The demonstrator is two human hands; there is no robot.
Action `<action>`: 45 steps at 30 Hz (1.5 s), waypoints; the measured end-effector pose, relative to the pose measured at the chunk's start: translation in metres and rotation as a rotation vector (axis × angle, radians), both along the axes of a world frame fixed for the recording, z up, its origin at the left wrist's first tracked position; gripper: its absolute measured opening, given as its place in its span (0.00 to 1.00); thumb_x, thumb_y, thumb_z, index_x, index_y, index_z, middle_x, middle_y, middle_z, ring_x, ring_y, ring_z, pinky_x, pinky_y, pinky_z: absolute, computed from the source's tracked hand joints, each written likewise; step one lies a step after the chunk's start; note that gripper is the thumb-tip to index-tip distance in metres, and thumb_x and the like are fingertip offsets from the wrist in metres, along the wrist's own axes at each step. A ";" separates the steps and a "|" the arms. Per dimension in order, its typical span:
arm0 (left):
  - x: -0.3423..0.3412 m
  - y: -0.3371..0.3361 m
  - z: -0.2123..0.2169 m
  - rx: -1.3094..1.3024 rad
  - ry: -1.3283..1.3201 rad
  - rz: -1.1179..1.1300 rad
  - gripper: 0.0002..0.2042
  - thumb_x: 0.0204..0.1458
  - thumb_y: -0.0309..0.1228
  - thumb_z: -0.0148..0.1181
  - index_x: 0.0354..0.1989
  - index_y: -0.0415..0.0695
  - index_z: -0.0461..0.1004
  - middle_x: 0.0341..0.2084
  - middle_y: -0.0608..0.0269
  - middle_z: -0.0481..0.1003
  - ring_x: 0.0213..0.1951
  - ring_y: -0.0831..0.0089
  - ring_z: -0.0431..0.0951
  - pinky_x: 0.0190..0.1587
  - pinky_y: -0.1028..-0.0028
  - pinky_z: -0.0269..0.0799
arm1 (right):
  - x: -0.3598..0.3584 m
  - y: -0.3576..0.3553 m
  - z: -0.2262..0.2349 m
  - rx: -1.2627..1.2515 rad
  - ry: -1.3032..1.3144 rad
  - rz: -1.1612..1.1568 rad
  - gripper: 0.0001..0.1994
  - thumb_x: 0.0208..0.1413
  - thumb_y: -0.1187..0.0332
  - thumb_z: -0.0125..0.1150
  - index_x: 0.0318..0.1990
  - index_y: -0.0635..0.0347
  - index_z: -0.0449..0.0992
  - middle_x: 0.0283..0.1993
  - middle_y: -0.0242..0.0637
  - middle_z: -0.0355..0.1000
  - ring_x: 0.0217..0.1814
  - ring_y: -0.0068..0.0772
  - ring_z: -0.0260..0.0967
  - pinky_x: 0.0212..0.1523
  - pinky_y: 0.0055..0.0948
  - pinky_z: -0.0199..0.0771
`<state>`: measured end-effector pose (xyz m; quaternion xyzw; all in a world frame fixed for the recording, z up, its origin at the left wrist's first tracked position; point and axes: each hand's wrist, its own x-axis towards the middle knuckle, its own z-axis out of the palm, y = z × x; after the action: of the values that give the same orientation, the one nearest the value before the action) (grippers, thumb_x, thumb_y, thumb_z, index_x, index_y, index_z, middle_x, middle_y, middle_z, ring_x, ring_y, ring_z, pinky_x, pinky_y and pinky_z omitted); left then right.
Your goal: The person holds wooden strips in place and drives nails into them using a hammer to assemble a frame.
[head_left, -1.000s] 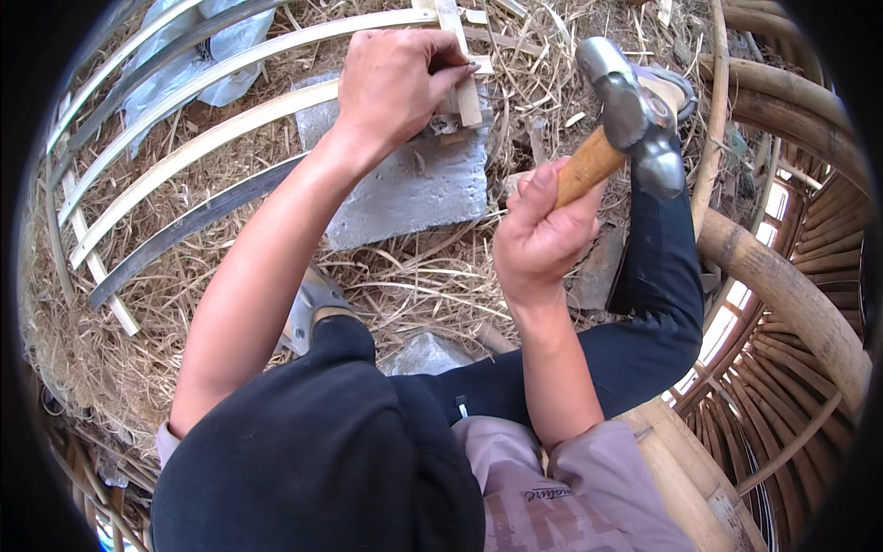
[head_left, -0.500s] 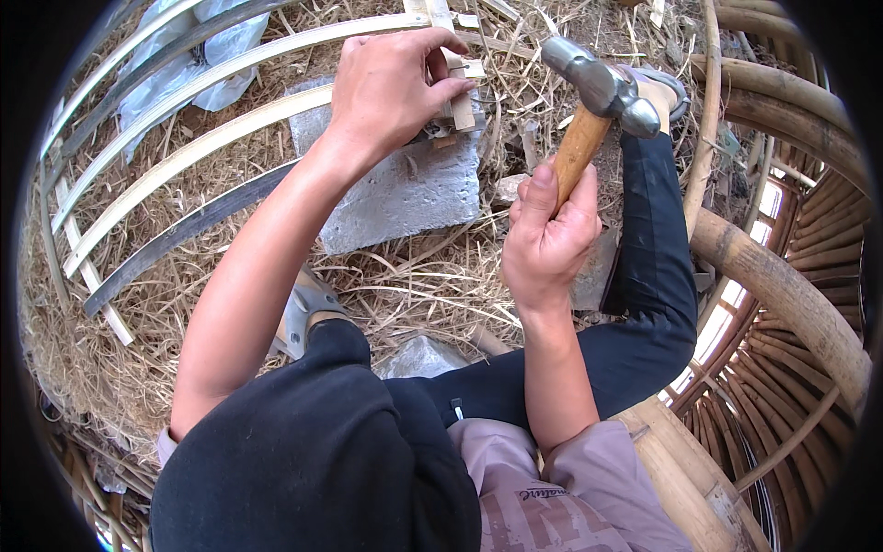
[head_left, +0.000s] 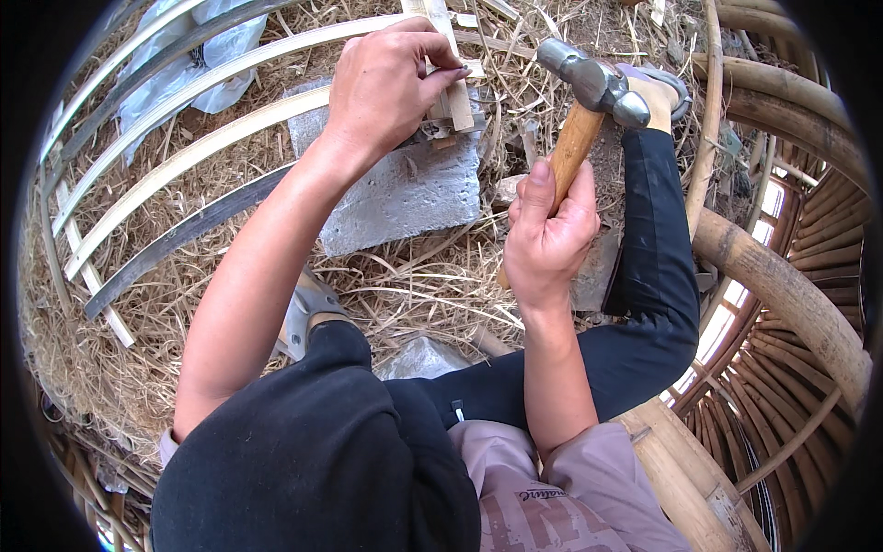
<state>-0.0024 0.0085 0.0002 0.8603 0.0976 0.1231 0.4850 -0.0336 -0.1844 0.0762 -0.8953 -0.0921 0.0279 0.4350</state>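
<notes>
My right hand (head_left: 548, 232) grips the wooden handle of a hammer (head_left: 589, 101), its steel head raised just right of the work. My left hand (head_left: 384, 81) pinches a flat bamboo slat (head_left: 449, 69) where it lies on a grey stone slab (head_left: 405, 189) set in the straw. Long curved bamboo strips (head_left: 198, 152) run from the slat away to the left. My legs in dark trousers are folded below, one foot (head_left: 658, 92) out beside the hammer head.
Straw and bamboo shavings (head_left: 432, 285) cover the ground. Thick bamboo poles (head_left: 782, 285) and a woven bamboo frame curve along the right. A crumpled plastic sheet (head_left: 179, 69) lies at the upper left. A sandal (head_left: 303, 313) sits by my left knee.
The hammer head has swung left and down toward the slat. My left hand has kept its hold on the slat at the slab.
</notes>
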 end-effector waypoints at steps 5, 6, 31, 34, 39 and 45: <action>0.001 -0.001 0.000 -0.011 -0.026 0.007 0.07 0.48 0.33 0.72 0.31 0.45 0.84 0.30 0.65 0.79 0.31 0.64 0.82 0.37 0.65 0.76 | 0.000 0.001 0.002 0.003 0.005 -0.005 0.12 0.70 0.65 0.56 0.35 0.62 0.67 0.17 0.33 0.63 0.17 0.20 0.61 0.20 0.27 0.59; 0.000 -0.001 -0.001 -0.011 -0.026 0.007 0.07 0.48 0.33 0.72 0.31 0.45 0.84 0.30 0.65 0.79 0.31 0.64 0.82 0.37 0.65 0.76 | 0.000 0.001 0.002 0.005 0.004 -0.004 0.12 0.70 0.66 0.56 0.35 0.62 0.67 0.17 0.33 0.63 0.17 0.19 0.61 0.20 0.27 0.59; -0.003 0.007 0.005 0.466 -0.176 -0.153 0.22 0.49 0.38 0.71 0.52 0.47 0.79 0.54 0.59 0.75 0.58 0.56 0.72 0.60 0.58 0.69 | 0.000 0.000 -0.002 -0.087 0.059 0.059 0.09 0.70 0.66 0.57 0.43 0.65 0.72 0.19 0.36 0.67 0.19 0.24 0.65 0.21 0.30 0.63; 0.006 0.012 0.006 0.500 0.017 -0.291 0.31 0.54 0.51 0.61 0.63 0.47 0.69 0.66 0.56 0.65 0.69 0.55 0.59 0.69 0.50 0.57 | 0.000 0.002 -0.003 -0.132 0.059 0.064 0.09 0.69 0.67 0.57 0.42 0.65 0.72 0.18 0.39 0.67 0.17 0.29 0.67 0.20 0.32 0.63; 0.002 0.015 0.012 0.598 0.113 -0.334 0.41 0.60 0.64 0.49 0.74 0.47 0.58 0.74 0.54 0.56 0.76 0.55 0.49 0.74 0.43 0.45 | 0.002 0.002 -0.004 -0.168 0.042 0.098 0.08 0.69 0.68 0.56 0.42 0.66 0.71 0.19 0.44 0.69 0.18 0.39 0.71 0.21 0.37 0.65; -0.006 0.019 0.016 0.828 0.144 -0.219 0.49 0.55 0.75 0.35 0.76 0.51 0.51 0.77 0.53 0.46 0.78 0.51 0.37 0.74 0.37 0.21 | 0.005 0.005 -0.001 -0.286 0.016 0.172 0.07 0.69 0.69 0.54 0.45 0.65 0.71 0.22 0.48 0.72 0.23 0.50 0.77 0.22 0.41 0.69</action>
<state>-0.0080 0.0277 0.0165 0.9940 -0.0183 0.0392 0.1009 -0.0285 -0.1792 0.0755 -0.9365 -0.1600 0.0852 0.3001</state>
